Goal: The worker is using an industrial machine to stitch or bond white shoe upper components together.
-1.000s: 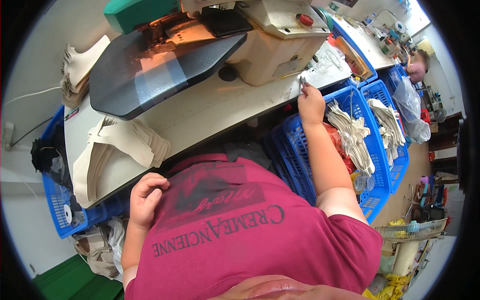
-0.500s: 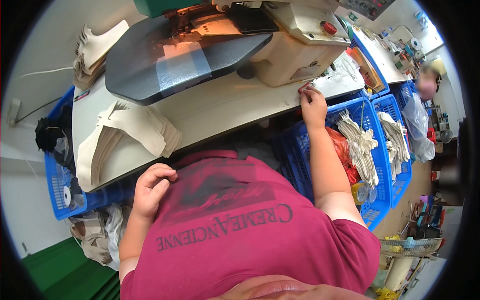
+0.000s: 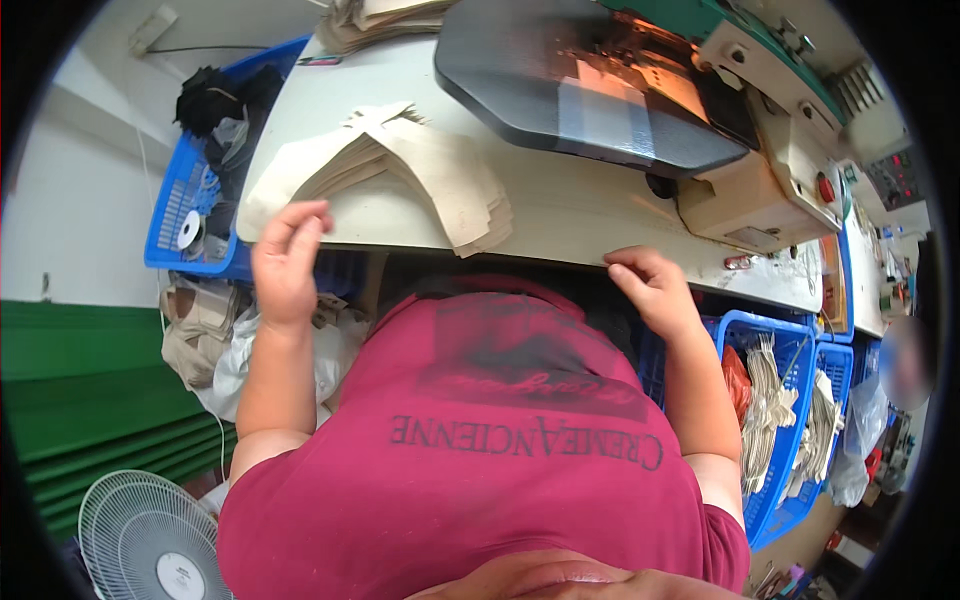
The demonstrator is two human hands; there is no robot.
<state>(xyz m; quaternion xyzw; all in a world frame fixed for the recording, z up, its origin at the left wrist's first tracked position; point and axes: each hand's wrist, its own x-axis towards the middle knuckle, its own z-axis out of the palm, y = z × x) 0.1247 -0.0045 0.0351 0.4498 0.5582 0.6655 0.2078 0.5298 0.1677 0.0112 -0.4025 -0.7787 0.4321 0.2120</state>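
My left hand [image 3: 288, 264] hovers at the table's front edge, just beside a stack of cream cut fabric pieces [image 3: 460, 190]. Its fingers are loosely bent, with nothing visible in them. The stack spreads in two arms, with finger-like ends overlapping at the top. At the same edge, farther right, is my right hand [image 3: 655, 290], its fingers half bent and thumb slightly apart, holding nothing I can see. A small red object [image 3: 738, 263] lies on the white table [image 3: 580, 215] beyond that hand. Behind stands an industrial sewing machine [image 3: 750, 205] with a dark, taped plate [image 3: 520, 85].
Blue baskets [image 3: 800, 420] with cream glove-shaped pieces stand at the right. Another blue basket [image 3: 185, 215] with black cloth and a spool is at the left. More cream pieces [image 3: 385, 20] lie at the back. A fan [image 3: 140, 530] stands at lower left.
My right hand has left the small red object and drawn back to the table's front edge. My left hand has risen toward the cream stack. The view has swung left.
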